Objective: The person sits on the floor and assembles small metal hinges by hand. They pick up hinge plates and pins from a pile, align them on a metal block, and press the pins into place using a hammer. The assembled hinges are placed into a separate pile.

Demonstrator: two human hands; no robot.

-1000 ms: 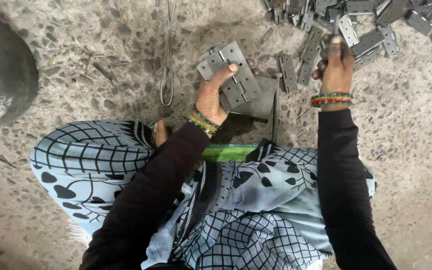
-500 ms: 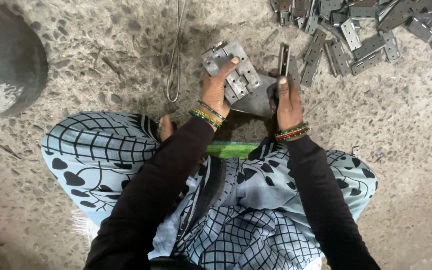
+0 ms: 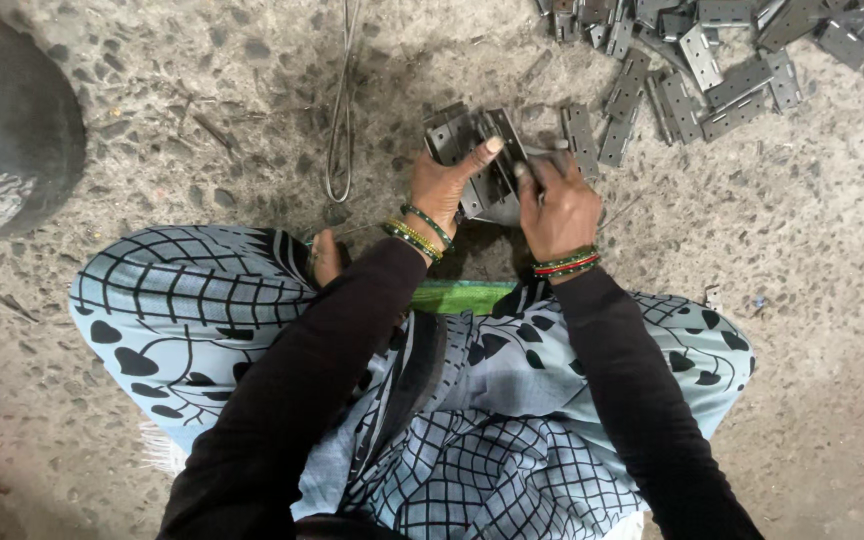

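Note:
I sit on a speckled concrete floor. My left hand (image 3: 442, 185) grips a stack of grey metal hinges (image 3: 460, 135) from below, thumb pressed across the top one. My right hand (image 3: 554, 200) is closed on a hinge (image 3: 497, 190) held against the right side of that stack, fingers curled over its edge. Both wrists wear coloured bangles. The hands hide the lower part of the stack.
A pile of several loose grey hinges (image 3: 712, 60) lies at the upper right. A bent wire loop (image 3: 340, 130) lies to the left of the hands. A dark round vessel (image 3: 7, 150) stands at the far left. A green strip (image 3: 462, 296) lies under my wrists.
My right hand came back from the hinge pile at the upper right with a hinge and now meets the stack in my left hand. The left hand stayed in place.

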